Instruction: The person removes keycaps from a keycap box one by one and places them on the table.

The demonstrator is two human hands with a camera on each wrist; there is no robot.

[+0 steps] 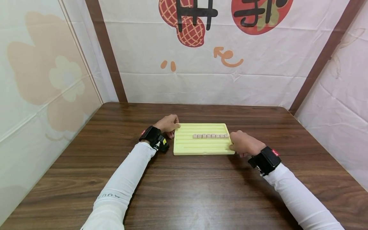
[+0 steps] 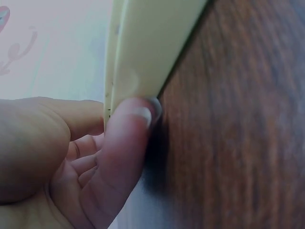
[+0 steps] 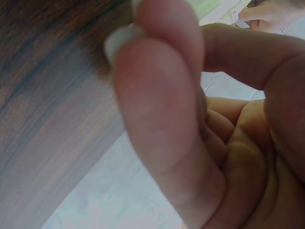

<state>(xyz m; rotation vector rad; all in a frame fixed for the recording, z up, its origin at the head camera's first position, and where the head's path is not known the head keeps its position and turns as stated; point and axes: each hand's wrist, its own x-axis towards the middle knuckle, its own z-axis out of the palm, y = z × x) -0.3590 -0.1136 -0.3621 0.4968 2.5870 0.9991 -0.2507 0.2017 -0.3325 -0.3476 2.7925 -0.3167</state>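
A shallow pale-yellow tray (image 1: pixel 201 148) with raised ridges lies in the middle of the table. Along one ridge, toward the right side, runs a row of several small beige tiles (image 1: pixel 212 136); their marks are too small to read. My left hand (image 1: pixel 168 124) pinches the tray's left edge, thumb on top. In the left wrist view a fingertip (image 2: pixel 128 124) presses low on the tray's side wall (image 2: pixel 152 47). At the opposite edge, my right hand (image 1: pixel 244 143) grips the tray's right side, its thumb over the rim. Curled fingers (image 3: pixel 157 100) fill the right wrist view.
The brown wood-grain table (image 1: pixel 195 191) spreads around the tray. Behind it hangs a white printed cloth (image 1: pixel 138 44), with more cloth at the left and right sides. Black camera bands (image 1: pixel 265 160) sit on both wrists.
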